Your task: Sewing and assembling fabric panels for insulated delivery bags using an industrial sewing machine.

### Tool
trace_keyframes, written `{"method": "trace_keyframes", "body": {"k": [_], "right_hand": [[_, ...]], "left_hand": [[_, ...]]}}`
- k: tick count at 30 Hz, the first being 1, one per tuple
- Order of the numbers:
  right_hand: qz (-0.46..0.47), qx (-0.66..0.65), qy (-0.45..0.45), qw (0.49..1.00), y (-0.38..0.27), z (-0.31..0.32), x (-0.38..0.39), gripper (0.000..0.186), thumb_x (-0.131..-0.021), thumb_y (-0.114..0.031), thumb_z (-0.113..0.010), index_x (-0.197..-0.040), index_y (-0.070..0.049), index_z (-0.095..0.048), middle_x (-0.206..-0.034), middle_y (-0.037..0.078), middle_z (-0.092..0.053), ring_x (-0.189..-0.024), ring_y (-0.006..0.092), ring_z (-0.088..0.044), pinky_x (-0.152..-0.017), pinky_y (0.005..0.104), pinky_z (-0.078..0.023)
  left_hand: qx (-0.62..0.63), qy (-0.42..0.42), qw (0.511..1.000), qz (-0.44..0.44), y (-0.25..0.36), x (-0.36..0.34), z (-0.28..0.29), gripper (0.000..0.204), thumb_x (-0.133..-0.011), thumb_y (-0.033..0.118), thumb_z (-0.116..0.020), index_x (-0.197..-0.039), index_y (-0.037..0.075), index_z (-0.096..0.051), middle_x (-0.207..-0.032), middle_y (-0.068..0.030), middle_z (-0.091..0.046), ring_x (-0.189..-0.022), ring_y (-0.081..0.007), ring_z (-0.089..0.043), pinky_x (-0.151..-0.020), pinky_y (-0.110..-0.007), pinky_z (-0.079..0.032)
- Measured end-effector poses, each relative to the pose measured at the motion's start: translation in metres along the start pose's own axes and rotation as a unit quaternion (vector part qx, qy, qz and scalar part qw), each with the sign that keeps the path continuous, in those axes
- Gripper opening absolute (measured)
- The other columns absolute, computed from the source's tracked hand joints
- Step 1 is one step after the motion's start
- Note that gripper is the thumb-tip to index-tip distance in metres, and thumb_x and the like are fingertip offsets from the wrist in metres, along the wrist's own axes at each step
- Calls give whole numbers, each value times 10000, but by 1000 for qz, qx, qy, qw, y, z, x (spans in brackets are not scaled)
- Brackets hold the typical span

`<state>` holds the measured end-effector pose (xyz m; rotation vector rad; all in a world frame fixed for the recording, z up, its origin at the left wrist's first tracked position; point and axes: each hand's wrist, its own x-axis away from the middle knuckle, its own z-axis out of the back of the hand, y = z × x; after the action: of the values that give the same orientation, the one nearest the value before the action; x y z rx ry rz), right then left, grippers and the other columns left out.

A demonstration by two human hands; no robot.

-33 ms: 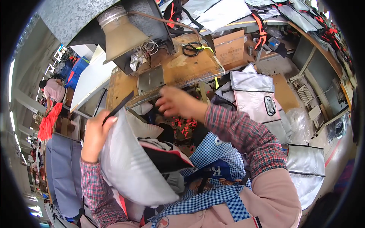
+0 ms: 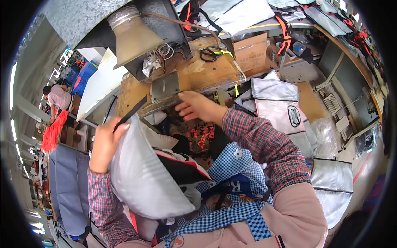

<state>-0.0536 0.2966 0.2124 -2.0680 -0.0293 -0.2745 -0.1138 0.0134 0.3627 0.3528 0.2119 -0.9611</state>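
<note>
My left hand pinches a black strip at the upper corner of a silvery-white padded fabric piece. The strip's free end points up toward the table edge. Below my hand the piece hangs bulging in front of my body, with black, grey and red-edged fabric folded behind it. My right hand holds nothing; its fingers are loosely curved and apart, just off the front edge of the worn wooden table.
Above the table hangs a machine part with a beige funnel-shaped piece and a metal plate below. Silvery bags lie at the right. Red scraps litter the floor. Grey fabric hangs left; a person works farther back.
My right hand has shifted slightly to the right and up, and its fingers show more sharply. My left hand, still on the strip, has barely moved.
</note>
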Motion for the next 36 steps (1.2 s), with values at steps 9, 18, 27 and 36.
{"method": "trace_keyframes", "body": {"k": [9,18,27,36], "right_hand": [[92,140,-133,977,-47,-18,-24,637,-922,-576,-516,-1210,-9,-556,-1049,100,-637,-860,151,-630,-719,284,-530],[121,267,-104,950,-61,-41,-63,347,-909,-398,-632,-1014,-67,-623,-886,39,-622,-798,140,-620,-693,268,-520],[68,162,-98,980,-40,-12,-136,268,-921,-311,-597,-766,-93,-598,-667,-9,-546,-590,105,-501,-532,264,-387],[6,31,-104,994,-48,-16,-136,236,-923,-204,-535,-717,-93,-565,-628,-22,-537,-548,101,-471,-535,264,-392]], "left_hand": [[-43,-25,997,-55,-41,-47,-31,319,-857,293,-673,-941,-12,-636,-832,-231,-633,-798,-433,-597,-661,-461,-473],[-16,-61,996,-66,-55,-75,-52,378,-845,326,-684,-996,-20,-657,-867,-252,-648,-830,-426,-617,-722,-455,-492],[-4,-50,996,-69,-71,-110,-75,376,-879,363,-639,-1004,10,-679,-799,-253,-642,-764,-418,-625,-705,-443,-501],[36,-48,996,-68,-87,-130,-91,382,-870,366,-652,-940,-9,-658,-820,-250,-643,-787,-410,-626,-717,-435,-500]]}}
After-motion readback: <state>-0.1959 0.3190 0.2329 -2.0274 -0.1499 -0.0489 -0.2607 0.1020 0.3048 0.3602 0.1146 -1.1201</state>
